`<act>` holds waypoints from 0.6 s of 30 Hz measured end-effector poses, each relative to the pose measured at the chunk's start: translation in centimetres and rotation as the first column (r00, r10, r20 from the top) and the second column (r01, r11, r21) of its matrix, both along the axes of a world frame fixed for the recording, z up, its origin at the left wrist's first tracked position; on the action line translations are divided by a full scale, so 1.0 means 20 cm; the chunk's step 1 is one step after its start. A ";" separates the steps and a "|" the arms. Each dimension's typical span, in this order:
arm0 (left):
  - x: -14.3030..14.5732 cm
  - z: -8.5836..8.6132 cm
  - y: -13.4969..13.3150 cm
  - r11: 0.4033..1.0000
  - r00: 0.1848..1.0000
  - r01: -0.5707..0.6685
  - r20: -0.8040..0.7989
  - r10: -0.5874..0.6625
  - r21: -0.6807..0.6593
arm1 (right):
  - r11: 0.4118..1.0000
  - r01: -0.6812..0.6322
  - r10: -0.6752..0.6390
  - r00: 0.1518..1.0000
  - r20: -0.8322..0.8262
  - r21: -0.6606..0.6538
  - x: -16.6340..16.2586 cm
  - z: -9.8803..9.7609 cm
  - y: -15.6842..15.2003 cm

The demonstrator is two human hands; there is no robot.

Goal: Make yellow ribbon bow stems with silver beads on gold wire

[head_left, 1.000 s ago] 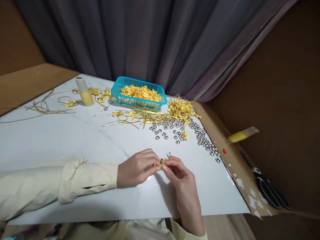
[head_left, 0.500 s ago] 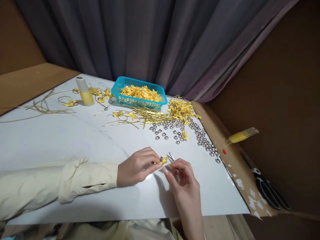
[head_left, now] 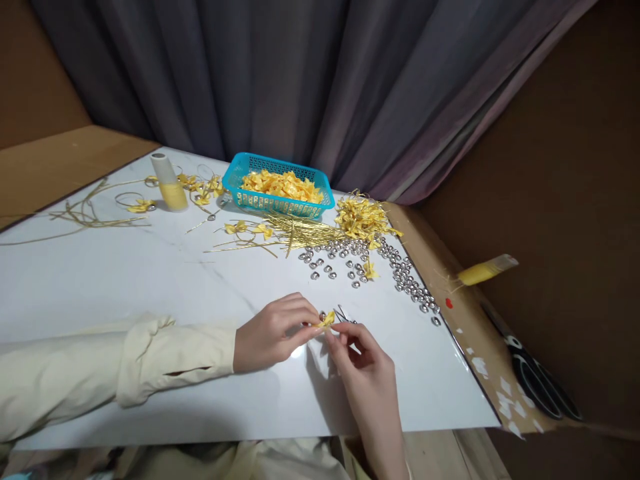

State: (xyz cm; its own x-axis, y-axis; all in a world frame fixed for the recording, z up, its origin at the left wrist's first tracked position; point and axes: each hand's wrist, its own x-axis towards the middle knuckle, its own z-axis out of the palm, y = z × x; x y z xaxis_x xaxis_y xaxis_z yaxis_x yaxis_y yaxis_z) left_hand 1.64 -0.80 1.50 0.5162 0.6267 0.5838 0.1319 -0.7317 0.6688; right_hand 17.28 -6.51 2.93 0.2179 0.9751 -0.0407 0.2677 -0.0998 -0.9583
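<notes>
Between the thumb and fingers of my left hand (head_left: 280,333) is a small yellow ribbon bow (head_left: 327,319), held just above the table. A silver bead (head_left: 323,315) shows beside it, close to the left fingertips. My right hand (head_left: 367,370) is closed in a pinch right at the bow's lower edge; whatever lies between its fingertips is too small to make out. Just beyond the right fingers are the metal blades of small scissors (head_left: 341,313), their handles mostly hidden by that hand.
Silver beads (head_left: 410,283) are scattered to the right. Behind them are a pile of yellow bows (head_left: 363,219), gold wires (head_left: 305,232) and a blue basket (head_left: 230,180) of yellow bows. A thread cone (head_left: 170,187) stands at left; black-handled scissors (head_left: 537,380) lie right.
My right hand has moved slightly left and its fingertips now meet the bow, closing the small gap. My left hand has stayed in place with the bow.
</notes>
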 end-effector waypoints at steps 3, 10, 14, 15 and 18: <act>0.00 0.00 0.00 1.000 1.000 0.001 -0.004 -0.001 0.011 | 1.000 0.017 -0.018 0.999 -0.050 -0.004 -0.01 0.01 0.01; 0.00 0.00 0.00 1.000 1.000 0.006 -0.022 -0.005 0.020 | 0.998 0.017 -0.023 0.995 -0.098 -0.057 -0.02 0.02 0.00; 0.00 -0.01 0.00 0.999 1.000 0.008 -0.028 -0.006 0.042 | 0.997 0.004 -0.012 0.995 -0.102 -0.081 -0.01 0.01 0.00; 0.00 -0.01 0.00 0.999 0.999 0.012 -0.033 -0.010 0.049 | 0.996 0.000 -0.009 0.994 -0.108 -0.090 -0.01 0.02 0.01; 0.00 -0.01 0.00 0.997 0.999 0.025 -0.040 -0.022 0.067 | 0.993 -0.005 -0.010 0.992 -0.129 -0.119 0.00 0.03 0.01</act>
State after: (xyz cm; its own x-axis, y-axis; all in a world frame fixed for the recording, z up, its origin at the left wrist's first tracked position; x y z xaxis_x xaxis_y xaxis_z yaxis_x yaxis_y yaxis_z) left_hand 1.59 -0.75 1.34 0.5536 0.5739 0.6035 0.1394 -0.7783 0.6122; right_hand 17.23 -6.26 3.45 0.2058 0.9612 -0.1839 0.1422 -0.2153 -0.9661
